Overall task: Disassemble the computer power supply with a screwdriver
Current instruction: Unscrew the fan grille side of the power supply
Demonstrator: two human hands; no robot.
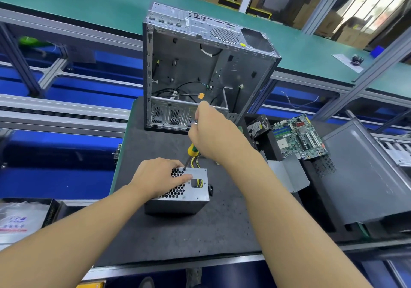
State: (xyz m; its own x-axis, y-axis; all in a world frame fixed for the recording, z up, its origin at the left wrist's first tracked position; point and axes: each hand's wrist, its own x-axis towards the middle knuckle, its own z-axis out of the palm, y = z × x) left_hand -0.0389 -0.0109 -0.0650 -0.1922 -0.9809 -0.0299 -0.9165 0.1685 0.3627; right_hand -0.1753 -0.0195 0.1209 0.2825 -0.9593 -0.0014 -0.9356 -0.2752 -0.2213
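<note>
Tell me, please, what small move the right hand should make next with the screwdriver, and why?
Probably start turning the screwdriver counterclockwise with light downward pressure. Its tip appears to rest on the top panel of the power supply near the far edge. The right hand grips the handle, and the left hand presses the casing down on the mat, so the unit looks steadied for loosening.

Both forearms are bare, as are the left hand [155, 177] and right hand [214, 136], one right finger perhaps ringed.

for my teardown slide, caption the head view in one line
Left hand rests on the grey metal power supply box while the right hand holds a yellow-and-green-handled screwdriver to its top.
</note>
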